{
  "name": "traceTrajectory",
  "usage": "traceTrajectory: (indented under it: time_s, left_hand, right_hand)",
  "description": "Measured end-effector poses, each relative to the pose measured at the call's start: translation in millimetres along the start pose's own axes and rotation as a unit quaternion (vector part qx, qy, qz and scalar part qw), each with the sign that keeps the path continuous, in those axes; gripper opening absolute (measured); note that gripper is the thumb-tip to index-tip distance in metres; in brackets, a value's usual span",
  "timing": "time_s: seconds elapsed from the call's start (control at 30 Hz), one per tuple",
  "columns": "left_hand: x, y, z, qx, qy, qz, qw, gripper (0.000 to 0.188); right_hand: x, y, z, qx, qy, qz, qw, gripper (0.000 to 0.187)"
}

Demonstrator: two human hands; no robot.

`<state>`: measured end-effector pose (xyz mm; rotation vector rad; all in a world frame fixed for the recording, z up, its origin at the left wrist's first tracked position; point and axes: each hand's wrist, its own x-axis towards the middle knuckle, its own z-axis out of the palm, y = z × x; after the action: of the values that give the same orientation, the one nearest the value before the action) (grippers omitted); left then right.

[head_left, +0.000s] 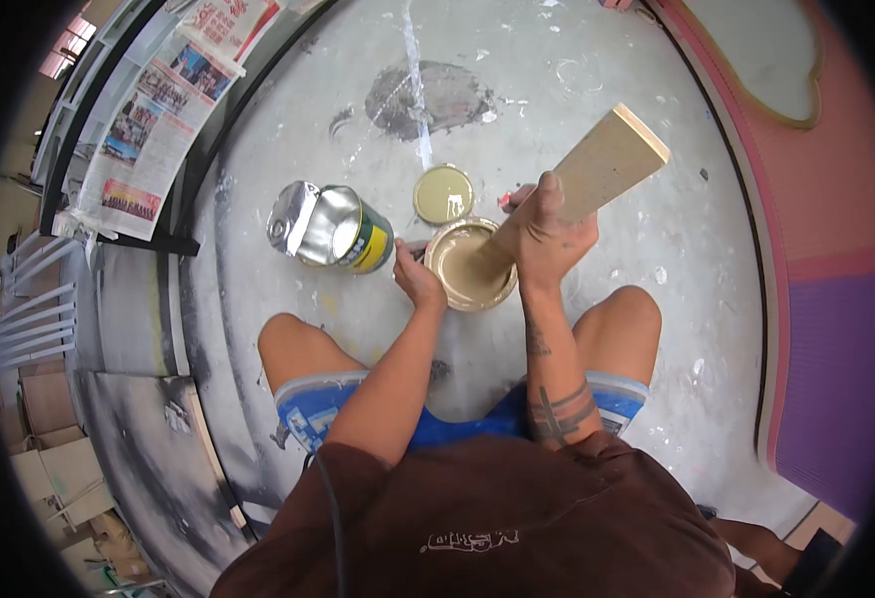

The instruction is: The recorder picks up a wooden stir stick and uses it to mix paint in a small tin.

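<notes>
My right hand (554, 239) is closed around a flat wooden board (612, 164), which slants down to the left. Its lower end dips into beige paint (462, 261) in a round paint can (433, 289) between my knees. Against the can's left side, my left hand (420, 279) grips the rim or wall; some of its fingers are hidden behind the can. Just beyond the can lies a round lid (444, 194), smeared with the same beige. To the left, an opened metal tin (362, 239) with a green and yellow label has its shiny top folded back.
Grey, paint-spotted floor (338, 90) surrounds me, with a dark patch (427, 100) ahead. Newspaper sheets (153, 130) hang over a dark frame at the left. White slats (33, 299) and cardboard boxes (53, 478) stand farther left. A pink and purple panel (836, 369) borders the right.
</notes>
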<state>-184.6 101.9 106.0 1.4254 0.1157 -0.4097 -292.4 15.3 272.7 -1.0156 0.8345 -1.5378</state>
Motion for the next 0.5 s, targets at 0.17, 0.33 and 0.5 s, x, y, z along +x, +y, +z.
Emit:
traceTrajectory:
  time_s: [0.17, 0.33, 0.5]
  left_hand:
    - [-3, -2, 4, 0.025, 0.007, 0.0, 1.0, 0.064]
    - [-2, -5, -1, -0.02, -0.001, 0.001, 1.0, 0.062]
    - [1, -4, 6, 0.006, -0.009, -0.007, 1.0, 0.062]
  right_hand:
    - [-14, 93, -23, -0.113, 0.034, 0.054, 0.992, 0.033]
    - [-3, 10, -2, -0.04, 0.003, 0.005, 0.999, 0.032]
    - [-13, 85, -18, -0.099, 0.036, -0.008, 0.994, 0.031]
